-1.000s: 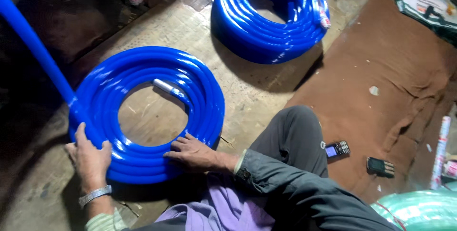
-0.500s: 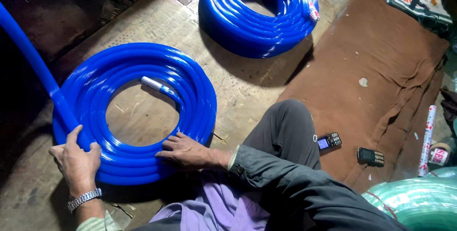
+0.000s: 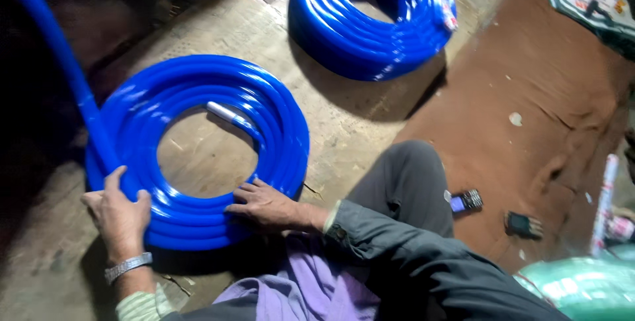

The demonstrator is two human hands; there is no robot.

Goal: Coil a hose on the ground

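Observation:
A coil of glossy blue hose (image 3: 198,149) lies flat on the wooden floor in front of me. Its white-tipped inner end (image 3: 225,113) shows inside the ring. A free length of the same hose (image 3: 59,56) runs up and away to the upper left. My left hand (image 3: 119,212) rests on the coil's outer near-left edge, fingers spread, a metal watch on the wrist. My right hand (image 3: 264,205) lies flat on the near right part of the coil, at its inner rim. Neither hand closes around the hose.
A second blue hose coil (image 3: 370,20) lies further back. A brown mat (image 3: 529,109) covers the floor at right, with a small phone (image 3: 466,200) and a dark small device (image 3: 524,224) on it. A green hose coil (image 3: 582,288) sits at bottom right.
The view has drifted, so the coils sit slightly differently in frame. My left hand has slid along the coil's outer edge; my right hand stays pressed on the near side.

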